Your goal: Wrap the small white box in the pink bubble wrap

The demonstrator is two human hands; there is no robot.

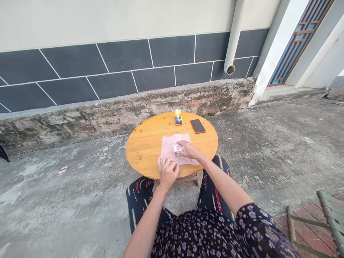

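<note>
A small round wooden table (145,143) stands in front of my knees. On it lies a pale pink sheet of bubble wrap (169,143). My right hand (190,149) holds a small white box with a red mark (177,148) upright on the sheet. My left hand (167,172) rests at the sheet's near left corner, fingers curled on its edge. At the far side of the table stand a small pack of coloured items (178,116) and a dark phone with a red case (198,126).
The table sits on a rough concrete floor (67,200) before a low stone ledge (107,114) and a tiled wall. A white drainpipe (234,36) comes down at the upper right. A green slatted chair (330,215) is at the lower right.
</note>
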